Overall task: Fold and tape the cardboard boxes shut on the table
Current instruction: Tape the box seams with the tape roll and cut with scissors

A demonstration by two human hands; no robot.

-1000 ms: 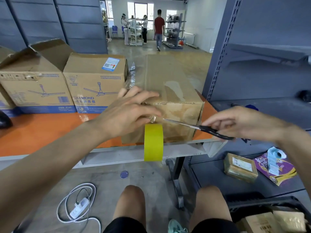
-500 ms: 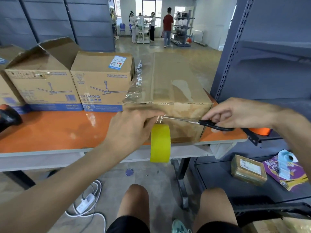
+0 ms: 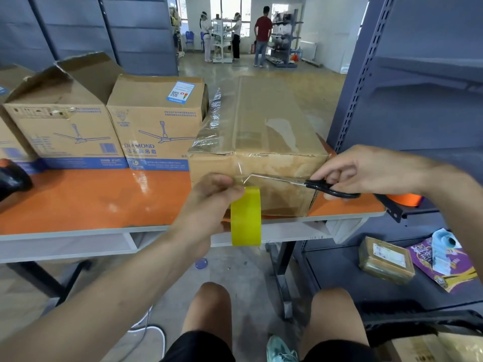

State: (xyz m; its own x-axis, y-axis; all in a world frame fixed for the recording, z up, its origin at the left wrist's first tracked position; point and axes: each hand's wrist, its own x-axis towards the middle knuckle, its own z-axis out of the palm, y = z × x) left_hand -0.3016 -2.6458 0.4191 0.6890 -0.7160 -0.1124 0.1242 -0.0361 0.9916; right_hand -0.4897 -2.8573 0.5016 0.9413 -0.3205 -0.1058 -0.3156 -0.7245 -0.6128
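— On the orange table (image 3: 91, 199), right at the near edge, what is that long brown box (image 3: 261, 121) doing?

— It lies flat with its top folded shut. Shiny clear tape runs over the top and down the front side.

— And the hands?

— See, the left hand (image 3: 211, 202) curls its fingers round the yellow tape roll (image 3: 245, 218). It holds the roll just below the front of the box and pulls a short strip (image 3: 240, 176) tight. Then the right hand (image 3: 366, 168) grips the black handles of the scissors (image 3: 313, 182). The pointy end touches the strip, right beside the left fingers.

— So the cut comes next?

— I think so.

— What could go wrong?

— The tips are very close to those fingers, so a fast snip could nick them. If the strip goes loose, the scissors may only fold it, and the tape may stick to itself. A hard tug on the roll could drag the box off the edge.

— Any more boxes?

— Yes, to the left. The shut fan box (image 3: 156, 121) looks closed. The open fan box (image 3: 57, 118) has its flaps up, so it needs folding and taping too.
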